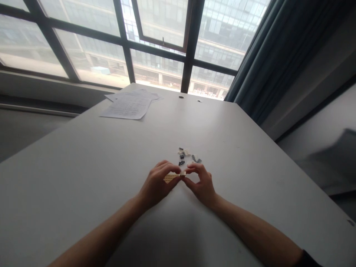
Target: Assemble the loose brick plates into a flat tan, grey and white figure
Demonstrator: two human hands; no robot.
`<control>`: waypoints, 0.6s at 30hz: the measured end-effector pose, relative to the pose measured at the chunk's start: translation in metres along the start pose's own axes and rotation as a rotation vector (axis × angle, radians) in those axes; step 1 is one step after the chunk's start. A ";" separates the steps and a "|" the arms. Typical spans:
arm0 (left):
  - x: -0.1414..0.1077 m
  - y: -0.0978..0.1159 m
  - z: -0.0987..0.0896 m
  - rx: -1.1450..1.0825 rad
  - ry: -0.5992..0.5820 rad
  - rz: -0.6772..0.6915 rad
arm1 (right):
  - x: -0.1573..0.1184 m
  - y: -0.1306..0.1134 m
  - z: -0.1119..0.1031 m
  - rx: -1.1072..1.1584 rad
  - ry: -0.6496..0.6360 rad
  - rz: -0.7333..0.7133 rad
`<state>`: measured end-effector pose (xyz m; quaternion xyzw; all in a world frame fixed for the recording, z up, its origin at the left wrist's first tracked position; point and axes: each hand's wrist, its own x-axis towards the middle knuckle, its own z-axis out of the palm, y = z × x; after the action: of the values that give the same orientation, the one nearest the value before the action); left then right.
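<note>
Both my hands meet above the middle of the white table (116,159). Thumb and fingertips of my left hand (158,182) pinch a small pale toy brick (183,173) from the left. From the other side, my right hand (202,184) has its thumb and fingers closed on the same brick. A tan studded building plate (170,178) shows through the gap of my left hand, which covers part of it. Just beyond my fingertips lie loose dark bricks (181,157), cream bricks (184,151) and grey bricks (196,160).
Printed paper sheets (128,105) lie at the table's far left. Two round holes, one being a dark cable hole (181,97), sit near the far edge. Behind stands a large framed window (158,66), with a dark curtain (267,55) hanging to the right.
</note>
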<state>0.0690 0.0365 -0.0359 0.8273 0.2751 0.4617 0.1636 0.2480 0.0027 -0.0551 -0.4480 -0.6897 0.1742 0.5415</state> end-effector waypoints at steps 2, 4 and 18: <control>-0.001 -0.001 0.000 0.051 -0.003 0.112 | 0.002 -0.001 -0.001 0.039 0.009 -0.039; -0.004 -0.004 0.000 0.137 -0.021 0.247 | 0.004 -0.003 -0.001 0.063 0.016 -0.107; -0.006 -0.008 0.000 0.195 0.024 0.328 | 0.002 0.000 -0.001 0.102 -0.067 -0.020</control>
<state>0.0642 0.0391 -0.0446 0.8674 0.1823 0.4631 0.0018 0.2487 0.0040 -0.0538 -0.4067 -0.7022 0.2188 0.5419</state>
